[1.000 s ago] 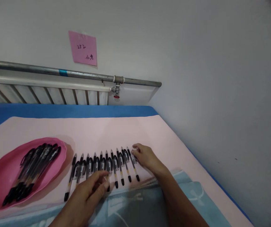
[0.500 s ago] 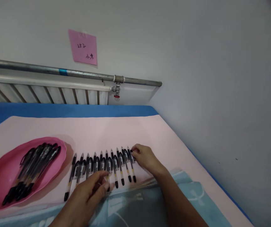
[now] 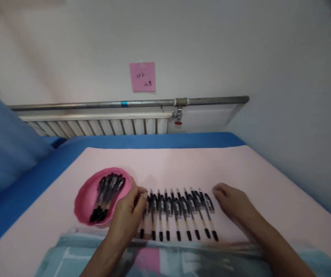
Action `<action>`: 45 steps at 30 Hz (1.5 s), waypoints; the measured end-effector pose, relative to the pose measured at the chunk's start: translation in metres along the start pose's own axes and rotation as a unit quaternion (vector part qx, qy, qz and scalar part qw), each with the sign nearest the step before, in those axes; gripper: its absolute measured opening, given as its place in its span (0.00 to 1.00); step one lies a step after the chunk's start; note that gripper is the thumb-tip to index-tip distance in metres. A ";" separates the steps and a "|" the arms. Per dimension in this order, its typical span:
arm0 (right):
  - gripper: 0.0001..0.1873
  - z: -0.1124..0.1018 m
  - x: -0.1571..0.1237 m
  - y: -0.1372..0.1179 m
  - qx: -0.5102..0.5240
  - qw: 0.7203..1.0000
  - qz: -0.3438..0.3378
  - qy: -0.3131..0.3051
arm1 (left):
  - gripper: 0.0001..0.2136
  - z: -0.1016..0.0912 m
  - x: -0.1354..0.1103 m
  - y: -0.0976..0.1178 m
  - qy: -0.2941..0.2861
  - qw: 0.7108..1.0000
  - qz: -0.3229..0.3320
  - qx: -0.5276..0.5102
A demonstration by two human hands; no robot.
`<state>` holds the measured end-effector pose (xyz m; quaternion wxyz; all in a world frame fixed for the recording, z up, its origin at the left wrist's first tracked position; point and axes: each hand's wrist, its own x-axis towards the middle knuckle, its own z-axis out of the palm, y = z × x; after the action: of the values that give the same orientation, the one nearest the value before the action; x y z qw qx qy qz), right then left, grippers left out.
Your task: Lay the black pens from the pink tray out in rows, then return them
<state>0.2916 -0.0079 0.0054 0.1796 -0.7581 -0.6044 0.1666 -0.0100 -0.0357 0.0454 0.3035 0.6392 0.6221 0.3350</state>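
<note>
Left hand (image 3: pixel 129 215) slid to the left end of the pen row (image 3: pixel 179 211), fingers curled, grip unclear; right hand (image 3: pixel 231 202) lies loose, empty, at the other end. Row's tidy on the pink sheet (image 3: pixel 182 165); more pens (image 3: pixel 107 192) sit in the bowl (image 3: pixel 80 207).

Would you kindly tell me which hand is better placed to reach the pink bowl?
Left: the left hand sits beside the pink bowl; the right hand lies past the pen row's far end.

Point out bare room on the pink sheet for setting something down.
Free: the pink sheet between the pen row and the blue strip, and right of the right hand. Crowded: the left hand fills the gap between pink bowl and row.
</note>
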 end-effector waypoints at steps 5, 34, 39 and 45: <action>0.09 0.005 0.007 0.005 0.010 1.000 0.001 -0.008 | 0.15 -0.052 0.027 -0.036 0.151 0.954 -0.113 0.232; 0.10 -0.006 -0.010 -0.022 0.088 0.995 -0.018 0.031 | 0.13 -0.054 0.031 -0.046 0.153 0.966 -0.134 0.159; 0.11 0.001 -0.040 -0.059 0.320 0.946 -0.027 -0.048 | 0.13 0.004 0.003 -0.010 -0.104 0.911 -0.160 -0.366; 0.16 0.021 -0.070 -0.089 0.524 0.818 -0.053 -0.232 | 0.15 0.041 -0.030 0.014 -0.279 0.795 -0.239 -0.482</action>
<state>0.1902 -0.0564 0.0314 0.4127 -0.4553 -0.4884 0.6196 0.0310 -0.0650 0.0311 0.8033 0.3070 0.4016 0.3149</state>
